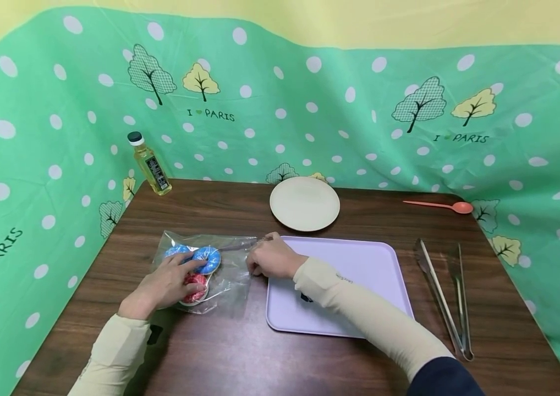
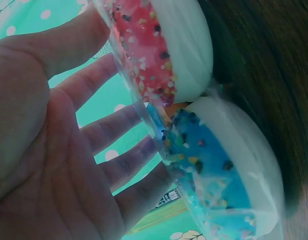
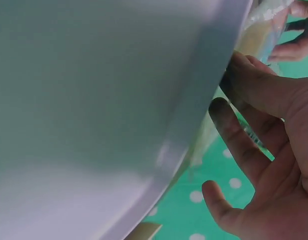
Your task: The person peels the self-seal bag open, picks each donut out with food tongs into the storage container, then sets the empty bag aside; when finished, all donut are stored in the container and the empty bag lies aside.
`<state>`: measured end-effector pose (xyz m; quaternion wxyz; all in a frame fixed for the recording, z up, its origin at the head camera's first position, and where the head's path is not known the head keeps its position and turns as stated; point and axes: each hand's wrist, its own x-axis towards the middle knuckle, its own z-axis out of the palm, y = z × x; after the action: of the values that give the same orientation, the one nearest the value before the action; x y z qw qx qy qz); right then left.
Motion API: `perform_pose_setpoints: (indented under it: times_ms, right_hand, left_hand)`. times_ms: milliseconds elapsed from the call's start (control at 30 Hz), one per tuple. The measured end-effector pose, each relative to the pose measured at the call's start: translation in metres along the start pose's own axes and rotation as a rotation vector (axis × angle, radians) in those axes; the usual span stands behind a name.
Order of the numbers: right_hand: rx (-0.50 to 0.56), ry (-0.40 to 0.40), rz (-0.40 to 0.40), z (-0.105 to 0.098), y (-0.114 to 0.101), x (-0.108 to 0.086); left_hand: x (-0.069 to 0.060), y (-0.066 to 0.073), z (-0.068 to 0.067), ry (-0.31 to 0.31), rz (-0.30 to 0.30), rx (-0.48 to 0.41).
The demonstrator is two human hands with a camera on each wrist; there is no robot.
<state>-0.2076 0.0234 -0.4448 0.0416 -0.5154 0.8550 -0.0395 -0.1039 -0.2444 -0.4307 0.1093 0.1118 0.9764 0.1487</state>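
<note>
A clear plastic bag (image 1: 234,278) lies flat on the table with donuts inside. Two have blue icing (image 1: 209,254) and one has red icing (image 1: 195,297), and the left wrist view shows sprinkles on the red donut (image 3: 266,37) only dimly from the right side. My left hand (image 1: 167,283) rests on the bagged donuts, fingers spread over the plastic. At the bag's right end, beside the left rim of a lilac tray (image 1: 379,300), my right hand (image 1: 272,258) pinches the bag's edge between thumb and fingers.
Behind the tray is a cream plate (image 1: 305,204). Metal tongs (image 1: 440,300) lie to the tray's right, with an orange spoon (image 1: 460,207) at the back right. A bottle of yellow liquid (image 1: 151,168) stands at the back left, before a green curtain (image 1: 280,66).
</note>
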Motion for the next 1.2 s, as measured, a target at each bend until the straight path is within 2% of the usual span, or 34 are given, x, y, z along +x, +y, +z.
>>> perform_pose_setpoints:
  times_ms: [200,367,633,767,900,1000,1200]
  right_hand:
    - [-0.102,0.025,-0.077,0.004,-0.016,0.005]
    - [-0.106,0.018,-0.164,0.005,-0.024,0.007]
    - [-0.029,0.024,-0.169,0.004,-0.015,-0.002]
    - [-0.03,0.031,-0.16,0.001,-0.016,-0.005]
    - [-0.064,0.022,-0.169,0.002,-0.025,-0.003]
    - [-0.081,-0.001,-0.207,0.005,-0.035,-0.001]
    - [-0.063,-0.029,-0.249,0.009,-0.05,0.001]
  left_hand:
    - [0.001,0.0,0.001,0.008,0.001,0.002]
    - [0.002,0.0,0.002,0.017,0.009,0.007]
    - [0.001,0.0,0.0,0.013,0.014,0.005]
    - [0.001,0.0,-0.001,0.013,0.015,0.007]
    - [0.0,-0.001,-0.001,0.011,0.011,0.002]
    - [-0.001,-0.001,0.0,0.016,0.015,-0.003]
    - [-0.001,-0.001,0.001,0.033,0.025,-0.006]
